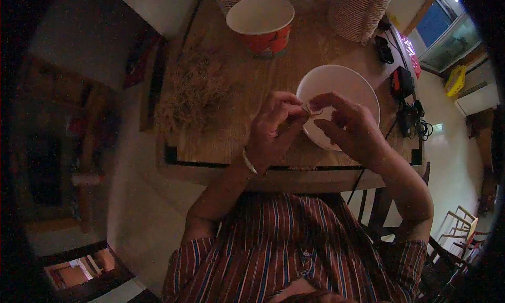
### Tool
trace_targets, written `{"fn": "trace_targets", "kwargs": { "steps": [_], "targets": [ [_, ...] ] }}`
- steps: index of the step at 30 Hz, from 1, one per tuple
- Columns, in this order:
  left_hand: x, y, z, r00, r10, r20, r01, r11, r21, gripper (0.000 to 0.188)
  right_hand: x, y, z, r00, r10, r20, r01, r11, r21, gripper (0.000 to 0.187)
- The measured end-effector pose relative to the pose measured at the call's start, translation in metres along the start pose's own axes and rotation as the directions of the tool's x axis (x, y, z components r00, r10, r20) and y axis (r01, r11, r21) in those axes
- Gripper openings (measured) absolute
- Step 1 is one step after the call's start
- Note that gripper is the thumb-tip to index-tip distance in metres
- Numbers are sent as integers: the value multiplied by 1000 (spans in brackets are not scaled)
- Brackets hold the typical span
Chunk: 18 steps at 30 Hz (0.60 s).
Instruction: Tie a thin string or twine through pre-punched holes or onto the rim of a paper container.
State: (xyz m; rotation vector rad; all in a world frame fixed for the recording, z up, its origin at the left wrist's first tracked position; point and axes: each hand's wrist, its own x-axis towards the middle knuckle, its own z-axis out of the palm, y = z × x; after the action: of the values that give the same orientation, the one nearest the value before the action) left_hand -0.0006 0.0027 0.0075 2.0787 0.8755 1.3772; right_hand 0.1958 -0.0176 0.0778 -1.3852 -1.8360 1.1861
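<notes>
My left hand (274, 125), with a pale bangle at the wrist, is closed in a pinch. Between its fingertips is a small thin brownish piece (314, 113), too small to tell its kind. Just to the right, my right hand (353, 128) hovers with index finger and thumb apart around the piece's free end. I cannot tell whether they touch it. Both hands are at the left and near side of a round white bowl (363, 90), partly hidden by my right hand. Left of them lies a loose pile of dry, thin, tangled brown strands (192, 95).
A large red-and-white paper tub (263, 27) stands on the wooden table (252, 74) beyond my hands. Tall stacks of tubs (357, 13) rise at the back. Black devices and cables (407, 119) run along the right edge. A chair (463, 226) stands far right.
</notes>
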Motion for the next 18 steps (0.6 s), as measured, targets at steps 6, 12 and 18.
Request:
{"fn": "trace_targets", "kwargs": {
  "steps": [6,12,18],
  "targets": [
    [1,4,-1,999,-30,12,30,999,-17,13,3,11,1,964,152,219,-221,914,341,19],
    [7,8,-2,1000,-3,29,3,1000,2,13,-1,15,-5,964,149,220,-236,860,453,20],
    [4,4,0,999,22,42,-27,994,109,15,3,13,-11,994,91,59,-106,922,374,18]
  ]
}}
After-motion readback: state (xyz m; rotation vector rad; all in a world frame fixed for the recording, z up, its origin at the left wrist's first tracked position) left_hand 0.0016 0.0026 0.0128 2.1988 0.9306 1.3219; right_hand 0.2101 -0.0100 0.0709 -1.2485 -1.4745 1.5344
